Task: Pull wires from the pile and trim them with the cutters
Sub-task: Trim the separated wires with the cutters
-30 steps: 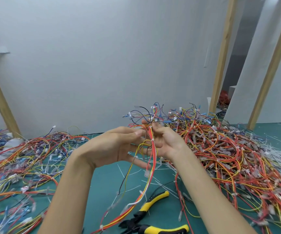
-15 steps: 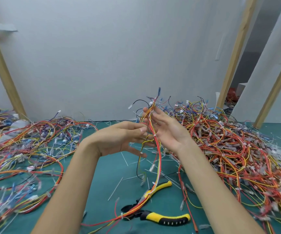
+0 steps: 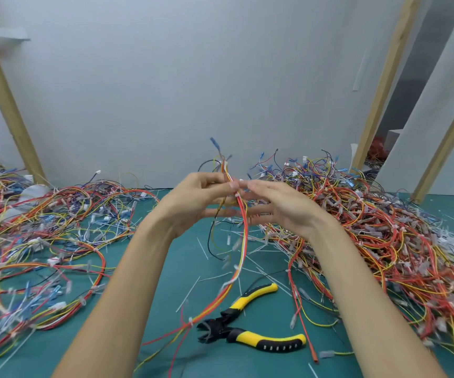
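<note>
The wire bundle (image 3: 243, 241) is hidden where the curled fingers of the left hand (image 3: 193, 203) close over it. The fingertips of the right hand (image 3: 283, 211) meet it in a blur, so it is not clear if this hand pinches it. Lower down the bundle is blurred, its small white connectors cannot be read, and its end leaves the picture at the bottom. Both forearms are cut off there too. The pile (image 3: 384, 241) on the table's right side is cut by the right edge, the loose wires (image 3: 43, 227) on the left side by the left edge. Whether the bundle touches the tips of the cutters (image 3: 250, 338) cannot be told.
</note>
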A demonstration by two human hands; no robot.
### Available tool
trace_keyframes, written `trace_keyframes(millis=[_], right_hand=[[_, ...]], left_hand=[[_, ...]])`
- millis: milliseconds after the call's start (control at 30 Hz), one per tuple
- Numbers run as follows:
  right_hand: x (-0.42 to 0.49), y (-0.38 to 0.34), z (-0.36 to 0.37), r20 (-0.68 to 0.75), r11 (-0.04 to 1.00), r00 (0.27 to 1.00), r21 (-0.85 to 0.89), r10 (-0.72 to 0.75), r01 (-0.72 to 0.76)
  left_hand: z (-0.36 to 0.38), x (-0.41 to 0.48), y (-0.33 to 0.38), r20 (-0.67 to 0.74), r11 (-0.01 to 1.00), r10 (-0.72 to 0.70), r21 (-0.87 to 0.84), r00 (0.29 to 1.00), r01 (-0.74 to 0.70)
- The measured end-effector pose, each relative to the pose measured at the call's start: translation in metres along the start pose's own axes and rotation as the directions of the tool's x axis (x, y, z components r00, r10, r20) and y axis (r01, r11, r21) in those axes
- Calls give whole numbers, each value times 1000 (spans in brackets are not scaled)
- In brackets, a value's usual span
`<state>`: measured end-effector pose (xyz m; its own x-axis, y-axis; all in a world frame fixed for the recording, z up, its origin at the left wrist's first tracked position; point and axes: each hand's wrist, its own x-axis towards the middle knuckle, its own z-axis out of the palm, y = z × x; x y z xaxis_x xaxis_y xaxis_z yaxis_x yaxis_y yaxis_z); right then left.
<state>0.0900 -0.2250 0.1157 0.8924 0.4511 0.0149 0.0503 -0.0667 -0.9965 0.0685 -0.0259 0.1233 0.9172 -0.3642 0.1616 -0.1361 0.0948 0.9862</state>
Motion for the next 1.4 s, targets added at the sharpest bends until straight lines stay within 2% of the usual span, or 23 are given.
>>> trace_keyframes(millis=[67,167,367,567,867,1167,1400], right_hand=[[-5,2,-2,149,994,983,9,109,-111],[-9,10,5,489,972,853,40,183,-231],[1,38,36,675,951,708,33,207,-309],[9,54,28,641,946,754,135,142,-293],[11,57,6,530,951,848,254,13,-174],[5,52,-8,426,950,905,289,-17,-118],[-5,44,-22,368,961,929,240,38,-135]], left_hand=[[-2,1,1,-107,998,51,-16,993,-53],[-7,4,0,-254,989,107,-70,961,-129],[-19,7,-1,-433,956,158,-157,888,-247],[-25,7,-2,-451,951,132,-194,883,-242],[-13,9,2,-450,932,125,-252,884,-260],[-5,9,9,-397,928,87,-302,914,-220],[1,5,15,-369,942,17,-306,929,-139]])
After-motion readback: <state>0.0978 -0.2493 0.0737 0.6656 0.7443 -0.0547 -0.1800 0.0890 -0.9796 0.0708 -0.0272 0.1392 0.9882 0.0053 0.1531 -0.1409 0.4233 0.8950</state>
